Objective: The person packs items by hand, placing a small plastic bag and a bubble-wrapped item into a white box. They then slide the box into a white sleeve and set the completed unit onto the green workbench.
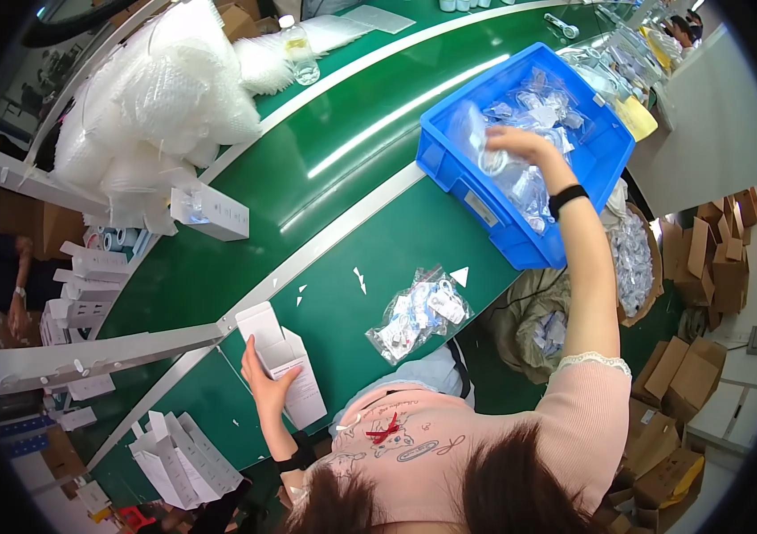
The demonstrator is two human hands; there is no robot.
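Box (304, 392), likely light, stiff, is aptly pinched by its walls in the left hand (266, 384), left of the bin (518, 242).

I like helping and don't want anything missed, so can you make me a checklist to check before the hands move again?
1. White box held by the left hand: ok.
2. Box open at its far end: ok, a flap stands up.
3. Right hand at the blue bin of clear bags: ok.
4. Right hand's grip on one bag firm: cannot tell, it's blurred there.
5. Filled clear bag resting on the green table: ok.
6. Table free of white scraps: not ok, several lie there.
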